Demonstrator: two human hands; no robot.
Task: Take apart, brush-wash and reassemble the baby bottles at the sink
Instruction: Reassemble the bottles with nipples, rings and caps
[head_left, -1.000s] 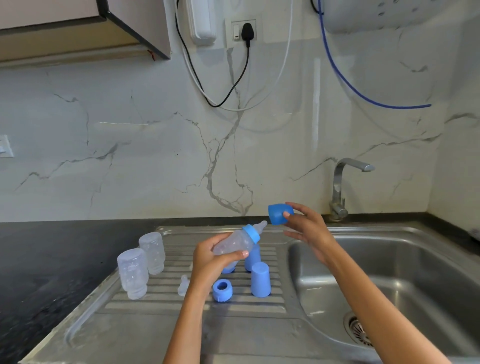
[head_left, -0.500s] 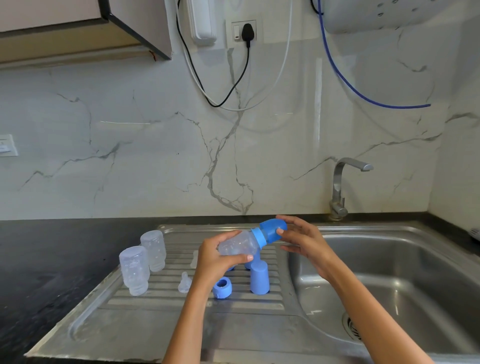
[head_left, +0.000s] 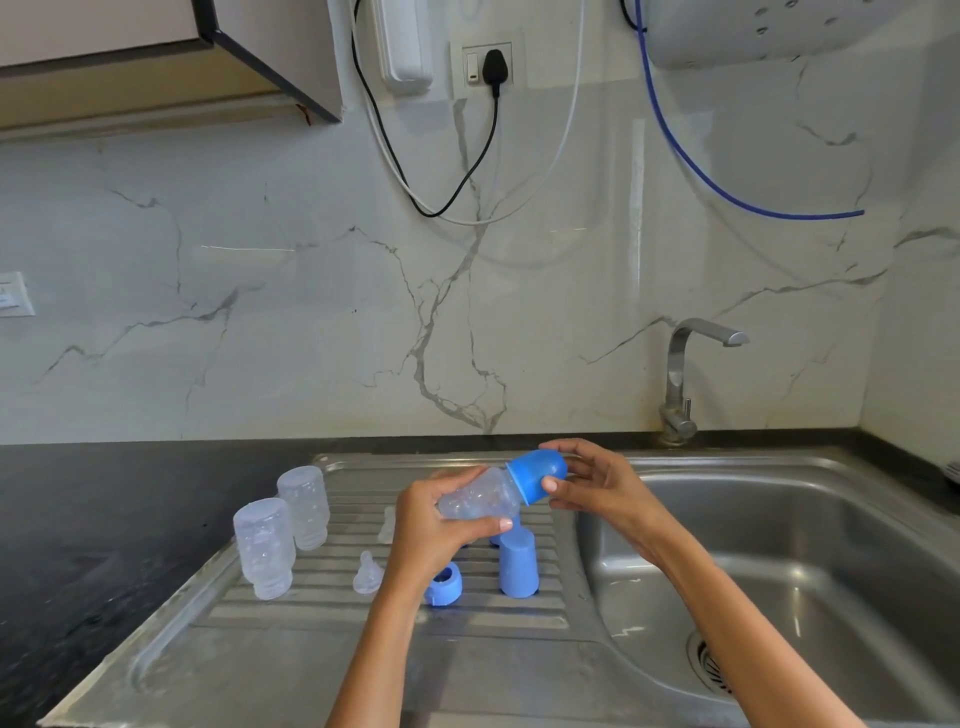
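Observation:
Above the ribbed drainboard (head_left: 322, 613) my left hand (head_left: 434, 530) grips a clear baby bottle (head_left: 480, 500), tilted with its neck up to the right. A blue cap (head_left: 535, 474) sits over that neck, and my right hand (head_left: 592, 483) holds it with curled fingers and thumb. Two clear bottle bodies (head_left: 265, 545) (head_left: 305, 504) stand upside down at the drainboard's left. Two clear teats (head_left: 366, 573) (head_left: 387, 524), a blue screw ring (head_left: 444, 586) and an upright blue cap (head_left: 518, 562) lie below my hands. Another blue part behind that cap is mostly hidden.
The steel sink basin (head_left: 779, 561) with its drain (head_left: 709, 662) lies to the right, the tap (head_left: 685, 374) behind it. Black countertop (head_left: 104, 519) runs to the left. A marble wall with cables, a socket and a blue hose stands behind.
My right hand brought the blue cap down from the air onto the bottle's neck, where it now covers the teat. My left hand kept its grip on the bottle.

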